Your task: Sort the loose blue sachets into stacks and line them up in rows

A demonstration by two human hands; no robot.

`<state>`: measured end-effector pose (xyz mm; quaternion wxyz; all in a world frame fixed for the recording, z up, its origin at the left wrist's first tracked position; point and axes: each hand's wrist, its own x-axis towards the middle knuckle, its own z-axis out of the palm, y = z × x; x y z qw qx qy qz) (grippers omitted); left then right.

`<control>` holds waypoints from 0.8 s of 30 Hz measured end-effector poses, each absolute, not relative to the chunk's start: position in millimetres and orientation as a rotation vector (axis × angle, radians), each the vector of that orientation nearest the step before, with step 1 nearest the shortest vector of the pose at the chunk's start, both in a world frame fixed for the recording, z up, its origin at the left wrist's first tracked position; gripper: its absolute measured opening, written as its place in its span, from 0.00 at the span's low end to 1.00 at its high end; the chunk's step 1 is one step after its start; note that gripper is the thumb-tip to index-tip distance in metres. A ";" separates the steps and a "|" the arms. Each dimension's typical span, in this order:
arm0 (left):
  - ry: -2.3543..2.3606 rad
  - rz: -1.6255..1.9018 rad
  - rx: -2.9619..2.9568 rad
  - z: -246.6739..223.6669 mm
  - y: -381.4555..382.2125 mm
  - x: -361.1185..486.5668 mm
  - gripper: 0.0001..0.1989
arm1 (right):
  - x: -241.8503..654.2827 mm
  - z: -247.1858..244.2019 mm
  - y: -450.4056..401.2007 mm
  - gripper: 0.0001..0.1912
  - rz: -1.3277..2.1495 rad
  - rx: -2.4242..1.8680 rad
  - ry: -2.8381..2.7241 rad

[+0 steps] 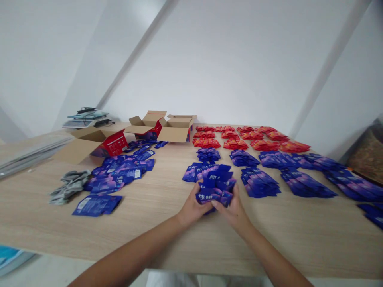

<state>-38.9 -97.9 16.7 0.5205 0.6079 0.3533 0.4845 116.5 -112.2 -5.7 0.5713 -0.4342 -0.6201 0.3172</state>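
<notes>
Between my two hands is a bunch of blue-purple sachets [217,185] with white lettering, partly fanned out. My left hand [193,205] grips the bunch's left side, its thumb on the front. On the right side my right hand [233,207] closes round the same bunch, thumb also in front. Just behind it lies a fanned pile of blue sachets [191,172] on the table, partly covered from view. Another blue pile [259,183] rests to the right of my right hand. Loose blue sachets [109,177] are heaped to the left.
Rows of red sachets [206,143] and more blue piles [306,184] fill the table's right half. Open cartons [115,144] stand at the back left. Crumpled grey gloves [70,186] lie by the loose heap. The table's front edge [179,268] runs beneath my forearms.
</notes>
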 end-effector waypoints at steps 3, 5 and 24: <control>0.875 1.201 1.478 3.0 -91.8 -42.7 0.47 | 120.1 -31.0 -102.3 0.47 0.813 -1.128 -1.493; 0.859 1.229 1.475 1.1 -90.9 -42.8 0.50 | 121.7 -41.0 -97.6 0.47 0.771 -1.176 -1.519; 0.777 0.788 1.328 -9.9 -86.7 -49.9 0.52 | 120.7 -37.1 -99.7 0.43 1.000 -1.017 -1.337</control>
